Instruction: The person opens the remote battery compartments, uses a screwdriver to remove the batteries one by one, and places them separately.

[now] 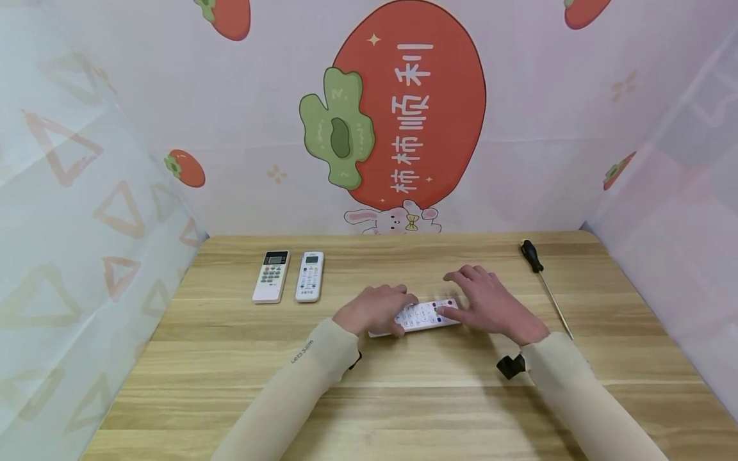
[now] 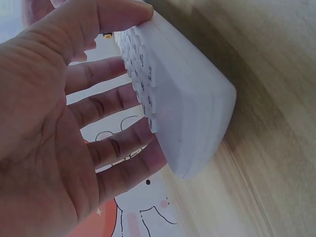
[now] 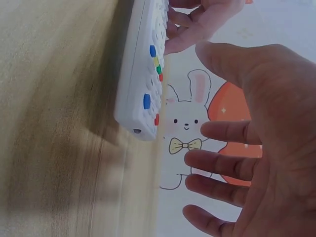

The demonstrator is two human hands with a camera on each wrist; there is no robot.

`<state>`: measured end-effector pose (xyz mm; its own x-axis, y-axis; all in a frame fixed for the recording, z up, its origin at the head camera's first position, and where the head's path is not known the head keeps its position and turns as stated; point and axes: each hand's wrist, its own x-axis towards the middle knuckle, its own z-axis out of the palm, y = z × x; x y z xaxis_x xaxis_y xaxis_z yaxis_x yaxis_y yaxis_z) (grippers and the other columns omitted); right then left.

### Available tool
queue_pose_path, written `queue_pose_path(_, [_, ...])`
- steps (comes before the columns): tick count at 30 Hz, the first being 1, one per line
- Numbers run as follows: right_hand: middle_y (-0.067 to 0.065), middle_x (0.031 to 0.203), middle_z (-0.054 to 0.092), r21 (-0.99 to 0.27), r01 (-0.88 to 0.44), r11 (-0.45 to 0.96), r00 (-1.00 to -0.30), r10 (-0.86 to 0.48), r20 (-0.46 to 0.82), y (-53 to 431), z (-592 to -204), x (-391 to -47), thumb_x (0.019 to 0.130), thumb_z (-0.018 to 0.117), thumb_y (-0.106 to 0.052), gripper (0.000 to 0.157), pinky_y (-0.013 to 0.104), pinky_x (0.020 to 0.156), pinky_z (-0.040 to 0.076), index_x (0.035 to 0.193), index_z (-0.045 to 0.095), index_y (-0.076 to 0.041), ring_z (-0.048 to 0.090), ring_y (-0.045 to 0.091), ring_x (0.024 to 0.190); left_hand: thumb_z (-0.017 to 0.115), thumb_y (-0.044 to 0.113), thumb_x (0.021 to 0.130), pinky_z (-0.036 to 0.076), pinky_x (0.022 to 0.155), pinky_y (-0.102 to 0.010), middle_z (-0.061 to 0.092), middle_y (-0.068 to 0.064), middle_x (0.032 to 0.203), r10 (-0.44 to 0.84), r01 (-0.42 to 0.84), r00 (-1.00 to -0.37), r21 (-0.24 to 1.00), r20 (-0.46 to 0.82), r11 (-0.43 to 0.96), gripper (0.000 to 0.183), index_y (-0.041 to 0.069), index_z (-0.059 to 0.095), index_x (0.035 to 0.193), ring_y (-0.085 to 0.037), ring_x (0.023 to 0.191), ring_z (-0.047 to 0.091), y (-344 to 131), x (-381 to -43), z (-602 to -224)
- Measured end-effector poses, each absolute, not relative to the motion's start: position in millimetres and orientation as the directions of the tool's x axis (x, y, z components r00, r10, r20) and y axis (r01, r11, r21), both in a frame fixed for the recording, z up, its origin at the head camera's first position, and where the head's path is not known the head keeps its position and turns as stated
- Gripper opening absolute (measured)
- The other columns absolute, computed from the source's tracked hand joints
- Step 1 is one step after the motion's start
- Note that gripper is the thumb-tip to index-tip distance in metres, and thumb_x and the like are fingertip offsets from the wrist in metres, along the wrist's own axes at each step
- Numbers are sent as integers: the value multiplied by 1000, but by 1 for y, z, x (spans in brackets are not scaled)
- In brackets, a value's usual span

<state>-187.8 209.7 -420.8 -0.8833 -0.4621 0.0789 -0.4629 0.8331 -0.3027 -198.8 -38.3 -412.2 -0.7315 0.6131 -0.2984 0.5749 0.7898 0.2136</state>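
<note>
A long white remote control (image 1: 423, 315) with several coloured buttons lies on the wooden table in front of me. Its left end is gripped by my left hand (image 1: 377, 310). In the left wrist view the thumb touches the near edge of the remote control (image 2: 192, 108), and the fingers reach the far edge. Spread beside the right end is my right hand (image 1: 489, 304), its fingers extended and holding nothing. Seen from the right wrist, its thumb (image 3: 222, 57) points toward the remote control (image 3: 133, 84) across a gap.
Two other remotes, one with a black-framed display (image 1: 271, 276) and a slimmer white one (image 1: 309, 276), lie at the back left. A black-handled screwdriver (image 1: 532, 256) rests at the right. Printed cloth (image 1: 254, 128) stands behind the wooden table (image 1: 403, 410).
</note>
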Motion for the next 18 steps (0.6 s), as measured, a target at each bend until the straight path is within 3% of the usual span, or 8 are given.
queue_pose_path(18, [12,130,58,-300,-496,815,-857,-515,18,205,-424,-186,81,78,-59,75,65,104,35,135,61,-10,50,37,126,84,32,86,49,95,-38,59,3,124,609,559,-714,241,-345,793,62,24,59,143,-16,103,55,-37,-196,-415])
